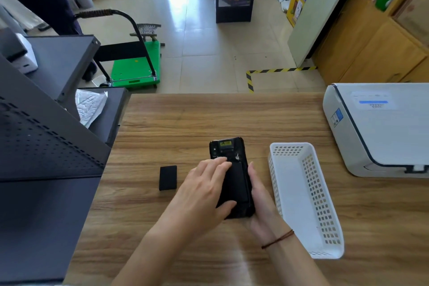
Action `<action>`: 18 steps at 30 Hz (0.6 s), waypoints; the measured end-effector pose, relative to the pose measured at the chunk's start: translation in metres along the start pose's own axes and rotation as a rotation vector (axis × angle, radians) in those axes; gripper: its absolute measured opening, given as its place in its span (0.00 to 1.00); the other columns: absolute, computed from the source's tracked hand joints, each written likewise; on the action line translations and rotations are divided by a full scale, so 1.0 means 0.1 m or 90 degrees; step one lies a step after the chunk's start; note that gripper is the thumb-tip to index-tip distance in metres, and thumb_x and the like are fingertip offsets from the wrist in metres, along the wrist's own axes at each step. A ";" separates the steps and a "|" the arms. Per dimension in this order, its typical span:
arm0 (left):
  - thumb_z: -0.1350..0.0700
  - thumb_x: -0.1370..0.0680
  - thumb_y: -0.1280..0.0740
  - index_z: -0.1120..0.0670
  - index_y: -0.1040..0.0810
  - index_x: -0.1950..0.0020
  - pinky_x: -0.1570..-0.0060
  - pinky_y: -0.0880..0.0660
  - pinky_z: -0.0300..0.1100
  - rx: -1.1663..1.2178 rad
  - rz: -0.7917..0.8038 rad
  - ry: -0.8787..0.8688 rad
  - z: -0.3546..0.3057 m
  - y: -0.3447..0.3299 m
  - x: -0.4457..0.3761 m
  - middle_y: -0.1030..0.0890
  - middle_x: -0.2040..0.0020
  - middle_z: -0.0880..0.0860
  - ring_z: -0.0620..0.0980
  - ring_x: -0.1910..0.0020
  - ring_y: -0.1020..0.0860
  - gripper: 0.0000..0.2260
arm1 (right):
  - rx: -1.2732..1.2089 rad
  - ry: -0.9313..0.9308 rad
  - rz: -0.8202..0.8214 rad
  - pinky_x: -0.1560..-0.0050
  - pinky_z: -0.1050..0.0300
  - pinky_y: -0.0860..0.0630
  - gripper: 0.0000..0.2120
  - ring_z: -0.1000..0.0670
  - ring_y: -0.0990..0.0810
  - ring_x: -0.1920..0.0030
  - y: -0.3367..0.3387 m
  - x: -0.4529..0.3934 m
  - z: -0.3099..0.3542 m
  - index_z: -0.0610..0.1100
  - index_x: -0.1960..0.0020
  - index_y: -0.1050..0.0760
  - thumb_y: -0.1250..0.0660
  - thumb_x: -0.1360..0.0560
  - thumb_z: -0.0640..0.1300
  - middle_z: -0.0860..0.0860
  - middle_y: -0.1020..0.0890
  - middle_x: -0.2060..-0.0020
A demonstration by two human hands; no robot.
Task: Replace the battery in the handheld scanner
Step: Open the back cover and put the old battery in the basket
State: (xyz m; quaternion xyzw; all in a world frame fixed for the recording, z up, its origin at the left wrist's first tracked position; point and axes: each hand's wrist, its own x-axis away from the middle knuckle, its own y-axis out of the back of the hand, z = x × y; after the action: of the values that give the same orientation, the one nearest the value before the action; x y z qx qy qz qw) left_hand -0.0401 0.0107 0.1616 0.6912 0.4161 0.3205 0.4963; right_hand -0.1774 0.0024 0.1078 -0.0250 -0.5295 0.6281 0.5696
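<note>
Wood-grain worktop [185, 118] fills the lower view, with tiled shop floor beyond its far edge. At the middle of the worktop lies the handheld scanner [232, 169], a black slab face down, its back showing a yellow label near the far end and a small metal latch just below that. The left hand [204, 190] lies flat on its back, fingers spread toward the latch and thumb pressed on the near end; this grip is open, pressing and not clasping. The right hand [260, 199] cups the scanner's right edge and near corner, its grip closed around the body; a thin cord circles that wrist. A small black battery [168, 177] lies flat on the worktop to the left of the scanner, apart from both hands. Just right of the right hand stands a white perforated basket [325, 216], running toward the near edge. A white printer [380, 127] sits at the far right corner. Dark metal shelving [46, 141] borders the worktop's left edge.
</note>
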 end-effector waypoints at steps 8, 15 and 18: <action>0.38 0.42 0.29 0.57 0.24 0.40 0.51 0.20 0.43 -0.146 -0.024 -0.095 0.06 -0.03 -0.06 0.18 0.47 0.52 0.52 0.45 0.19 0.36 | -0.007 0.023 -0.021 0.57 0.52 0.20 0.27 0.48 0.15 0.53 0.04 0.05 -0.10 0.44 0.45 0.20 0.46 0.25 0.62 0.43 0.14 0.52; 0.41 0.31 0.45 0.63 0.27 0.36 0.46 0.21 0.45 -0.232 -0.028 -0.146 0.11 -0.09 -0.08 0.22 0.38 0.62 0.61 0.38 0.23 0.33 | -0.027 0.036 -0.012 0.49 0.50 0.24 0.24 0.48 0.15 0.51 0.04 0.06 -0.06 0.47 0.50 0.16 0.43 0.28 0.61 0.45 0.14 0.50; 0.44 0.28 0.46 0.65 0.27 0.36 0.45 0.22 0.52 -0.292 -0.026 -0.190 0.11 -0.12 -0.11 0.23 0.38 0.65 0.65 0.38 0.25 0.31 | -0.032 0.030 -0.007 0.47 0.49 0.24 0.24 0.48 0.16 0.49 0.03 0.06 -0.05 0.48 0.50 0.16 0.43 0.28 0.62 0.45 0.15 0.49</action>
State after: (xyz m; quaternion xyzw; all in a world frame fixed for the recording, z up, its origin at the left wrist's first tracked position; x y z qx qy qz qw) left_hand -0.0386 -0.0022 0.1469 0.5917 0.2684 0.2910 0.7023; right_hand -0.1781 0.0110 0.1075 -0.0508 -0.5316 0.6109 0.5844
